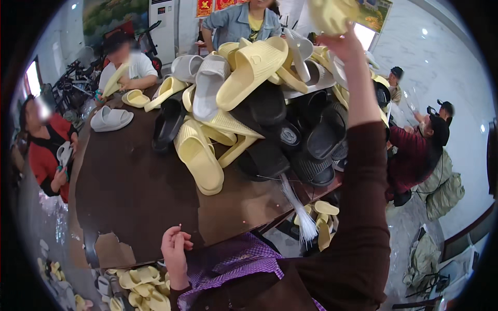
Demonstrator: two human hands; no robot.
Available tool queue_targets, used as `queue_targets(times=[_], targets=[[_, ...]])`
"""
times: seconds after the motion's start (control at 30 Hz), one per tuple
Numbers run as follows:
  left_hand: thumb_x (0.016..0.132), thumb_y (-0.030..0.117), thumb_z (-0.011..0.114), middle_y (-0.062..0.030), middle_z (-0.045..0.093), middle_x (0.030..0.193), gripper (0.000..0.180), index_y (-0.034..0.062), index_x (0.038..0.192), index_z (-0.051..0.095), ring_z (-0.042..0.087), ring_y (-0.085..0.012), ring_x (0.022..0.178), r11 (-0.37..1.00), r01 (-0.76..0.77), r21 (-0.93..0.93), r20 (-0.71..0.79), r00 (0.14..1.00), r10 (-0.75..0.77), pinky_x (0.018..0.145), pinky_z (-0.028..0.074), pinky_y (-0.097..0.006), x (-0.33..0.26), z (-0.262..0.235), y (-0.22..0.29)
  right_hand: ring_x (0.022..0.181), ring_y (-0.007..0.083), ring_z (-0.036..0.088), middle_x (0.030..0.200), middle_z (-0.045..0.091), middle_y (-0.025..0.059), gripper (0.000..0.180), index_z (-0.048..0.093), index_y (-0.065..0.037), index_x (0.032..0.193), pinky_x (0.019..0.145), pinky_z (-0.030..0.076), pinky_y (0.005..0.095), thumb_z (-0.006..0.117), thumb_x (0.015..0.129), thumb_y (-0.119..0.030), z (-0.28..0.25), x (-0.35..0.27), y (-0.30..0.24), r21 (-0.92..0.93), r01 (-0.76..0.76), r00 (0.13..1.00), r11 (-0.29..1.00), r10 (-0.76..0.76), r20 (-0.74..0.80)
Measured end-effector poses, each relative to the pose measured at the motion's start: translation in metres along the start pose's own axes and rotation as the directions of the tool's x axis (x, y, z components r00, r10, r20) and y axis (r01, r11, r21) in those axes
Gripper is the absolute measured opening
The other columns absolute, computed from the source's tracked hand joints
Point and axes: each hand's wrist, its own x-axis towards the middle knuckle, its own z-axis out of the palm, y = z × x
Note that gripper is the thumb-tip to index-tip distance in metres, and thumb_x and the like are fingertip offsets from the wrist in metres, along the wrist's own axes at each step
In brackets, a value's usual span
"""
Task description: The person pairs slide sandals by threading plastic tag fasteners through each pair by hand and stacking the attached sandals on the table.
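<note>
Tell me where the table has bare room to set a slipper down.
The dark table is bare between the slipper pile, the grey slipper at the far left and the left hand at the near edge. The right half is crowded with heaped yellow, grey and black slippers. The right hand holds a yellow slipper high above the pile.

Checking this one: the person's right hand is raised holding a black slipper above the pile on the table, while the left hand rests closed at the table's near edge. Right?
Not quite. The slipper in the raised right hand is pale yellow, not black, as the head view shows. The rest stands: it is held above the pile, and the left hand rests closed at the near edge of the table.
</note>
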Motion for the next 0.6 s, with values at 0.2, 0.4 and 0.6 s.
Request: queue_targets(times=[0.2, 0.4, 0.6], targets=[[0.095, 0.01, 0.05, -0.0059, 0.061, 0.083, 0.019, 0.0017, 0.111, 0.053, 0.056, -0.0078, 0.063, 0.999, 0.003, -0.039, -0.029, 1.0, -0.005, 0.056, 0.046, -0.02, -0.003, 0.001, -0.006, 0.108, 0.0465, 0.053, 0.134, 0.034, 0.0361, 0.064, 0.03, 0.003, 0.134, 0.086, 0.051, 0.0572, 0.063, 0.09, -0.028, -0.063, -0.016, 0.038, 0.564, -0.028, 0.859, 0.825, 0.309, -0.409], [0.094, 0.009, 0.049, -0.0064, 0.06, 0.081, 0.02, 0.0013, 0.111, 0.053, 0.055, -0.009, 0.062, 1.0, 0.014, -0.004, -0.083, 0.996, -0.015, 0.056, 0.045, -0.02, -0.008, -0.004, 0.0, 0.087, 0.0308, 0.063, 0.104, 0.059, 0.0209, 0.035, 0.045, 0.001, 0.122, 0.072, 0.056, 0.0452, 0.054, 0.091, -0.011, -0.082, -0.095, 0.082, 0.526, 0.196, 0.82, 0.828, 0.156, -0.551], [0.094, 0.008, 0.048, -0.0061, 0.059, 0.079, 0.018, 0.0006, 0.11, 0.053, 0.053, -0.0104, 0.062, 0.995, 0.068, 0.071, -0.298, 0.954, -0.044, 0.055, 0.044, -0.022, -0.031, -0.033, 0.006, 0.075, 0.0222, 0.062, 0.095, 0.062, 0.0151, 0.027, 0.052, 0.001, 0.116, 0.064, 0.054, 0.0392, 0.054, 0.09, -0.007, 0.044, -0.175, 0.019, 0.368, 0.302, 0.849, 0.88, -0.072, -0.523]])
